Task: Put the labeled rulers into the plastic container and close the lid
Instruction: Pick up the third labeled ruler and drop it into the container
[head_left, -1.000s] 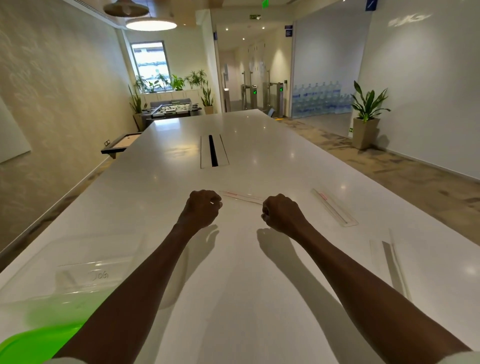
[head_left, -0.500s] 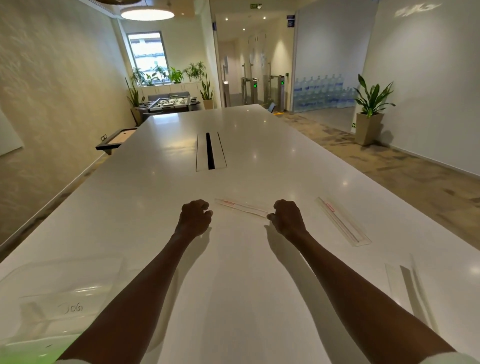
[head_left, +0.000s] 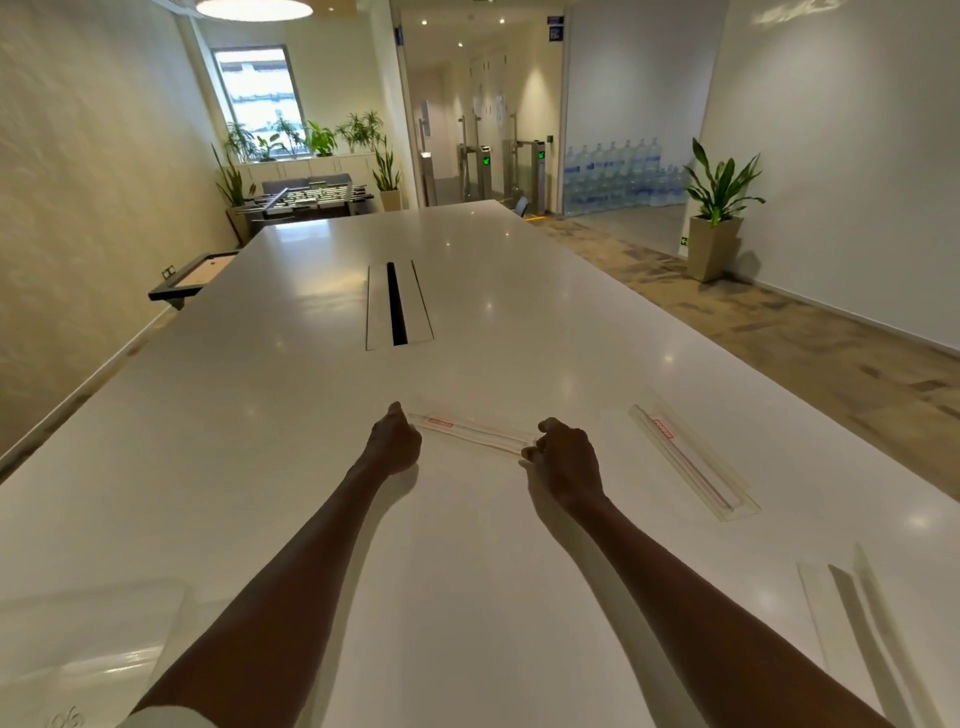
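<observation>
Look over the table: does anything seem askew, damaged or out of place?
Nothing damaged or spilled. The rulers are scattered at different angles: one between the left hand and right hand, one further right, pale strips near the right edge. The clear container sits near left.

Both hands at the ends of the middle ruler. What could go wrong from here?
1. The ruler is clear and lies flat on the glossy table; the fingertip grip of the left hand and right hand may slip.
2. The plastic container sits at the near left, partly out of frame, so the carry is long.
</observation>
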